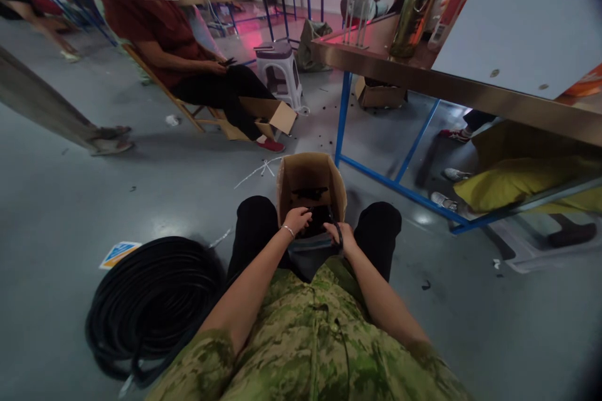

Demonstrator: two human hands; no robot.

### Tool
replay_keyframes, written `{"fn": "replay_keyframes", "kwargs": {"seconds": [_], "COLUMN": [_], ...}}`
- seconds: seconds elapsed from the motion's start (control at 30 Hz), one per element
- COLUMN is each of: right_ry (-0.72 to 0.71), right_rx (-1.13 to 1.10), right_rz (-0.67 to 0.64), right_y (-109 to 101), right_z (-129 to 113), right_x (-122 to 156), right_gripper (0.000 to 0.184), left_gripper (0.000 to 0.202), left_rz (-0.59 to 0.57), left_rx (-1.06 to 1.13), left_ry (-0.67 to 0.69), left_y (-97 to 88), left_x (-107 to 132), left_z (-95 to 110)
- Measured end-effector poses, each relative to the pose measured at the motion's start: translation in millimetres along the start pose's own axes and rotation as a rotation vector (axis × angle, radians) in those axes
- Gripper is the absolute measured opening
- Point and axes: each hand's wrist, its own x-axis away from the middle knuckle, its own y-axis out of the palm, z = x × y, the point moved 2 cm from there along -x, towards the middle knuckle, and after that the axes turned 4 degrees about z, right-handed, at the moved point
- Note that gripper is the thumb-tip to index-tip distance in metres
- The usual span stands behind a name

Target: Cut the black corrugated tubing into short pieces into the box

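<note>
Between my knees stands an open cardboard box (310,169) with dark pieces (310,193) inside. Over its near part, my left hand (297,220) is closed in a pinch at a small dark strip, whose details are hard to make out. My right hand (345,237), at the near right edge of the box, is closed around what look like black-handled scissors (338,232); they point up and away from me. The two hands are a short distance apart. The bottom of the box is in shadow.
A large coil of black tubing (155,307) lies on the floor at my left, beside a blue-and-white card (120,254). A blue-legged table (451,94) stands at front right. A seated person (150,44) has another cardboard box (282,118) at their feet. Black scraps dot the floor.
</note>
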Motion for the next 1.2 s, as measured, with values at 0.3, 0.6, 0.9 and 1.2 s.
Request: {"fn": "replay_keyframes", "kwargs": {"seconds": [0.3,0.6,0.9,1.2], "right_ry": [-0.195,-0.502,-0.622,-0.533], "right_rx": [-0.352,-0.073,-0.337,-0.525], "right_rz": [0.002,0.225,0.432,0.642], "right_y": [-42,-121,-180,-225], "right_z": [-41,-85,-114,-88], "right_x": [31,94,128,142], "right_gripper": [0.035,0.026,0.038,0.025], "left_gripper": [0.036,0.028,0.029,0.038], "left_rz": [0.045,0.07,-0.569,-0.99], "left_rx": [0.337,0.221,0.422,0.513], "left_ry": [0.424,0.848,0.712,0.404], "left_y": [-16.6,-15.4,53.3,130.5], "left_x": [66,102,116,128], "left_z": [84,150,203,234]}}
